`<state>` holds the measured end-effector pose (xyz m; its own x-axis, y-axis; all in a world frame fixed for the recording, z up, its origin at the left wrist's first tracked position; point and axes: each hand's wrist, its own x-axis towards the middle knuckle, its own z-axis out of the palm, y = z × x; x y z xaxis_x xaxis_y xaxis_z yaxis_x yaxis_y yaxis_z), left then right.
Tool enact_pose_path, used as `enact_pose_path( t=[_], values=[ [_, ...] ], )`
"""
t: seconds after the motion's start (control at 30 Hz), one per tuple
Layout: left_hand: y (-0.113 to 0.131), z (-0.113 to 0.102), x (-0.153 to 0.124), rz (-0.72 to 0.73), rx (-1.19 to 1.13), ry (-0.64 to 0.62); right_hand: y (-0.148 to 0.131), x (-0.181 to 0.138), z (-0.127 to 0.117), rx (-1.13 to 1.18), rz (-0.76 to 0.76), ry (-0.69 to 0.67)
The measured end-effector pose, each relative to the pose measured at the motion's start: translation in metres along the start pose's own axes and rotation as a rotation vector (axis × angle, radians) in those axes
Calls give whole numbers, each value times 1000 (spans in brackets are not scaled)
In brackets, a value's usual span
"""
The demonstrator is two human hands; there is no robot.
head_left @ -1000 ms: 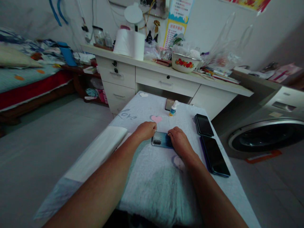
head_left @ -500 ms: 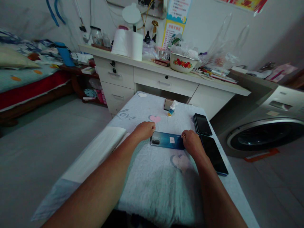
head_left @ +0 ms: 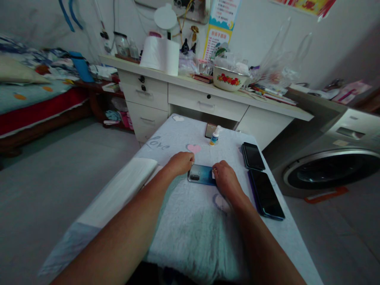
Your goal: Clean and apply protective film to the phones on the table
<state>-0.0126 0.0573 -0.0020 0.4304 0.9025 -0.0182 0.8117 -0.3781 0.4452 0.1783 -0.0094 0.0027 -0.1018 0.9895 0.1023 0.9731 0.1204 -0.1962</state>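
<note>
Pale heart-printed tablecloth (head_left: 190, 225) bears a glossy blue smartphone (head_left: 201, 174), back-up, at its middle. Left hand (head_left: 180, 163) grips the camera end with curled fingers; right hand (head_left: 225, 180) presses bent fingers on the other half. Pushing hard could skid it, or that forearm might knock the long black phone (head_left: 265, 194) off the edge.

I have both forearms stretched forward, drawing together. My left hand (head_left: 181, 163) sits knuckles-up, fingers curled under so their grip is hidden from me. My right hand (head_left: 226, 180) lies palm-down just right of those fingers, its fingers flat.
</note>
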Motion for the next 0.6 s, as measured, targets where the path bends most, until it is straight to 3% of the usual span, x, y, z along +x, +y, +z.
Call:
enact_pose_path(
  t=[0.27, 0.6],
  values=[
    [0, 0, 0, 4, 20, -3, -11, 2, 5, 46, -131, -8],
    [-2, 1, 0, 4, 29, -7, -9, -13, -12, 161, -228, -122]
  ],
)
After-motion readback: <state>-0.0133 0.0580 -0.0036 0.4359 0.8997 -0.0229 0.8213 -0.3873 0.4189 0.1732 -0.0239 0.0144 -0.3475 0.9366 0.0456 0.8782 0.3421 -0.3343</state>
